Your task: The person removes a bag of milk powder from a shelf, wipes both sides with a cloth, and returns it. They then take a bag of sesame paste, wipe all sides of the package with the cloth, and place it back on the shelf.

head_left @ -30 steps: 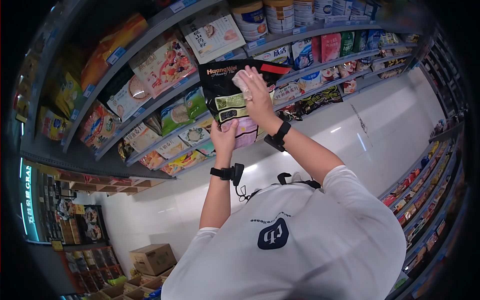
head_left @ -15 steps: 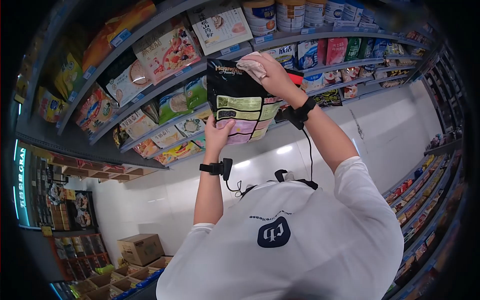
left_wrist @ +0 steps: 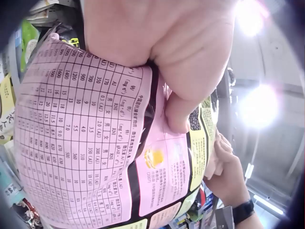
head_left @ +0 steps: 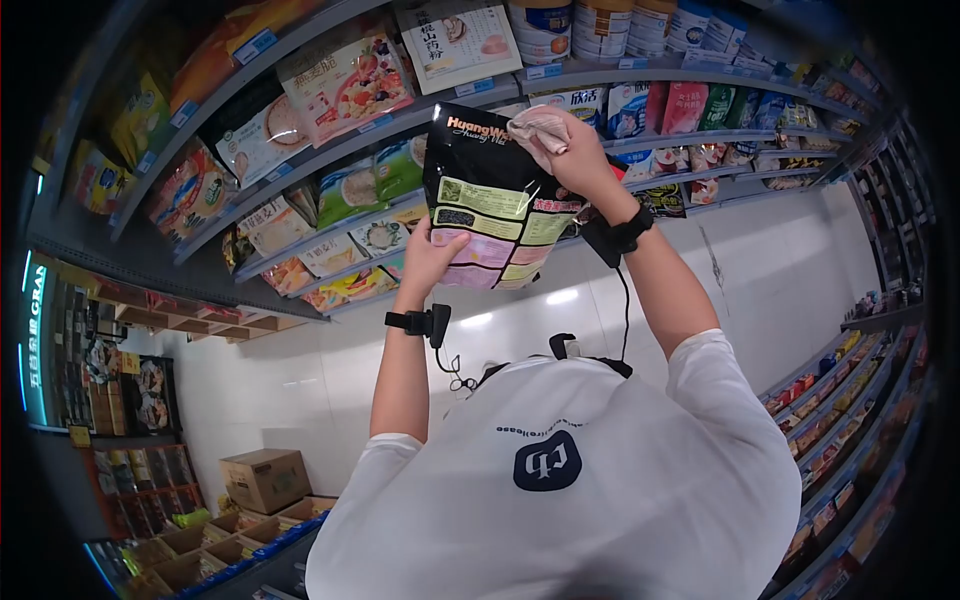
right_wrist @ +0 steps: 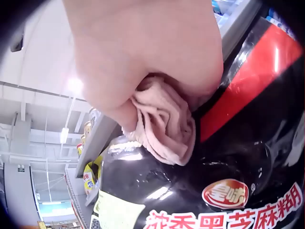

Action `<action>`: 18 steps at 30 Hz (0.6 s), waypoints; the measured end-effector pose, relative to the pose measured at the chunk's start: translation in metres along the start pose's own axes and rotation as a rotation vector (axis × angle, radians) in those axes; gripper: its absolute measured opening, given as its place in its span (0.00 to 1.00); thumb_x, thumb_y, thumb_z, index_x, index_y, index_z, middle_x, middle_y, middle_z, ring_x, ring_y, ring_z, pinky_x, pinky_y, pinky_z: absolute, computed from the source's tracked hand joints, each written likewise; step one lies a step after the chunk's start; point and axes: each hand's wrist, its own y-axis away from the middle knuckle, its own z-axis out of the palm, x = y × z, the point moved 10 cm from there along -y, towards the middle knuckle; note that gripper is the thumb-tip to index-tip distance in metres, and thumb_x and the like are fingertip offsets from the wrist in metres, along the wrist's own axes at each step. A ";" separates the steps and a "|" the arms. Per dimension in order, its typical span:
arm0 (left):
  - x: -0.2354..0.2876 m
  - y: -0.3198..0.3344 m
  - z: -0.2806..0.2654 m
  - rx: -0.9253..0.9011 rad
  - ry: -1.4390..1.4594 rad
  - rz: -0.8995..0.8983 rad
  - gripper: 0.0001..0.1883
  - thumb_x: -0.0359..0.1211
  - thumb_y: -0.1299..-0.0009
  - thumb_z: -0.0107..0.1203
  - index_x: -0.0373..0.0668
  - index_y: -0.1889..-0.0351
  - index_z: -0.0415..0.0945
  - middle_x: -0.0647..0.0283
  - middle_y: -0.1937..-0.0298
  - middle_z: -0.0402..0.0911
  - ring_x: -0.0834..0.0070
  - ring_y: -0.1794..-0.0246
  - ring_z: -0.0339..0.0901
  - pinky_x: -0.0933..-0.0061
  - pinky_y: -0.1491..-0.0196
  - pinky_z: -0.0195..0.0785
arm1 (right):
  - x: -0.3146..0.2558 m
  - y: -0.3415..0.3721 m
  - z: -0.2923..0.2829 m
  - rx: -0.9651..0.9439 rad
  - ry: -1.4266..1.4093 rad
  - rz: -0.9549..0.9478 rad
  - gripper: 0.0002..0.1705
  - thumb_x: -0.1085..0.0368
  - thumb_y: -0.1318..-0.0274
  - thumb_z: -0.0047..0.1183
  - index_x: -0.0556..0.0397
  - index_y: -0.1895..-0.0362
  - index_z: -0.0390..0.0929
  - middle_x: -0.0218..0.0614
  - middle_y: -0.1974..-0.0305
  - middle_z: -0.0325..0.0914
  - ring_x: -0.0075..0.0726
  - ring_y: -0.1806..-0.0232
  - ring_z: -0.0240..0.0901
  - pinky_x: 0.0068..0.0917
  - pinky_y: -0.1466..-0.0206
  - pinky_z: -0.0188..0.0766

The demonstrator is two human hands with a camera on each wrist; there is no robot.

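A black plastic food bag [head_left: 497,205] with yellow-green and pink print panels is held up before the shelves. My left hand [head_left: 428,262] grips its lower left edge, the thumb [left_wrist: 178,114] lying across the pink panel and the other fingers hidden behind. In my right hand [head_left: 585,160] is a crumpled pale pink cloth [right_wrist: 167,121], bunched in the curled fingers. The cloth is at the upper part of the bag, beside the printed brand name and near a red stripe [right_wrist: 252,78] in the right wrist view.
Curved shelves [head_left: 340,140] full of bagged foods and tins [head_left: 600,28] stand right behind the bag. More shelving [head_left: 850,440] is at the right. On the lower left are a cardboard box [head_left: 264,480] and wooden bins [head_left: 215,540]. Cables hang from both wrist cameras.
My right hand has gone from straight fingers pressing the cloth to fingers curled round it. The bag has shifted a little right in the head view, with my left hand still gripping it.
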 end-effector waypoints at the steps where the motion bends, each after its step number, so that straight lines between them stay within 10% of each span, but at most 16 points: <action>1: -0.004 -0.002 0.002 -0.037 0.034 -0.023 0.23 0.28 0.38 0.69 0.37 0.45 0.74 0.63 0.52 0.83 0.78 0.54 0.79 0.75 0.50 0.72 | -0.006 0.000 0.002 -0.005 -0.002 0.000 0.17 0.73 0.47 0.63 0.51 0.51 0.80 0.40 0.52 0.83 0.42 0.51 0.81 0.32 0.47 0.75; 5: -0.007 -0.005 0.002 -0.036 0.103 -0.162 0.26 0.28 0.37 0.69 0.37 0.43 0.70 0.63 0.50 0.81 0.77 0.53 0.78 0.75 0.51 0.73 | -0.065 0.008 0.010 -0.031 0.138 -0.294 0.21 0.78 0.54 0.61 0.50 0.53 0.80 0.40 0.56 0.80 0.55 0.51 0.76 0.39 0.46 0.72; 7: 0.042 -0.013 -0.005 -0.006 0.381 0.041 0.25 0.30 0.38 0.71 0.38 0.46 0.71 0.65 0.53 0.80 0.78 0.56 0.77 0.76 0.55 0.73 | -0.085 0.010 0.024 -0.141 0.269 -0.385 0.22 0.79 0.55 0.59 0.49 0.53 0.80 0.39 0.58 0.79 0.52 0.51 0.74 0.40 0.46 0.69; 12: 0.067 -0.041 0.012 -0.208 0.062 -0.055 0.20 0.28 0.35 0.68 0.37 0.46 0.76 0.67 0.54 0.83 0.81 0.56 0.78 0.76 0.53 0.72 | -0.100 0.001 0.030 -0.130 0.326 -0.546 0.24 0.80 0.57 0.58 0.45 0.54 0.80 0.37 0.60 0.78 0.51 0.53 0.73 0.40 0.47 0.65; 15: 0.067 -0.058 0.026 -0.076 0.233 0.079 0.10 0.27 0.32 0.64 0.37 0.54 0.82 0.68 0.58 0.85 0.82 0.60 0.79 0.76 0.54 0.73 | -0.090 -0.006 0.015 0.089 0.582 -0.500 0.23 0.78 0.56 0.57 0.44 0.53 0.79 0.35 0.63 0.77 0.49 0.57 0.72 0.42 0.53 0.63; 18: 0.079 -0.071 0.054 -0.110 0.413 0.026 0.08 0.26 0.30 0.62 0.37 0.54 0.83 0.68 0.59 0.85 0.83 0.60 0.78 0.77 0.56 0.72 | -0.077 0.025 0.030 0.260 0.632 -0.467 0.25 0.75 0.52 0.55 0.46 0.46 0.78 0.41 0.47 0.76 0.50 0.41 0.70 0.46 0.36 0.61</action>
